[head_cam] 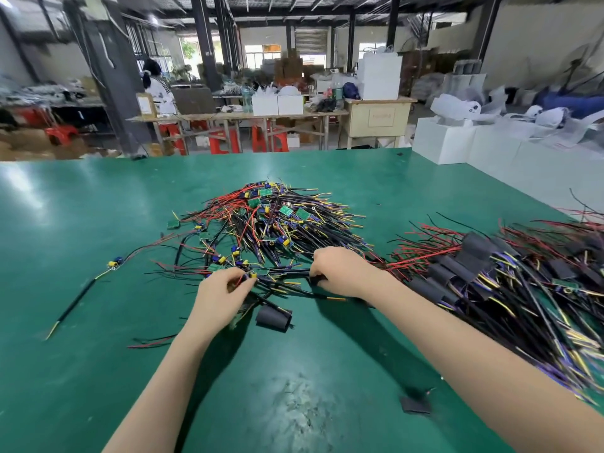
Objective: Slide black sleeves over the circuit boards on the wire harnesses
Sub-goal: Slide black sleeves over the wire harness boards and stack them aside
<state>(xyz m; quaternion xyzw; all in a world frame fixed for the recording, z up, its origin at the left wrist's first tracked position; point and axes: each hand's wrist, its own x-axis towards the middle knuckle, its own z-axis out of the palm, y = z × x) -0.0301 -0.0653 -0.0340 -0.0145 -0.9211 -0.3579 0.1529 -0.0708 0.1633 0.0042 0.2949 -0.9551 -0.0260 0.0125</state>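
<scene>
black sleeve (274, 317) open-ended on green table (81, 223), left hand (222, 294) grip pinching harness (253, 274), right hand (340, 273) grip curled round wires (294, 291)

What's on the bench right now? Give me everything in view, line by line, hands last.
Unsleeved harnesses: one tangled pile, red, black and yellow wires with green boards, centre of table.
Sleeved harnesses: one large pile, black sleeves on, right side.
Loose black sleeve: one, open tube, just near side of the left hand.
Flat black sleeve: one, near edge, under the right forearm.
Stray harness: one, black cable with yellow tips, far left.
Table: one, green.
White boxes: several, far right edge.
Left hand: pinching a board end.
Right hand: gripping black cable.
</scene>
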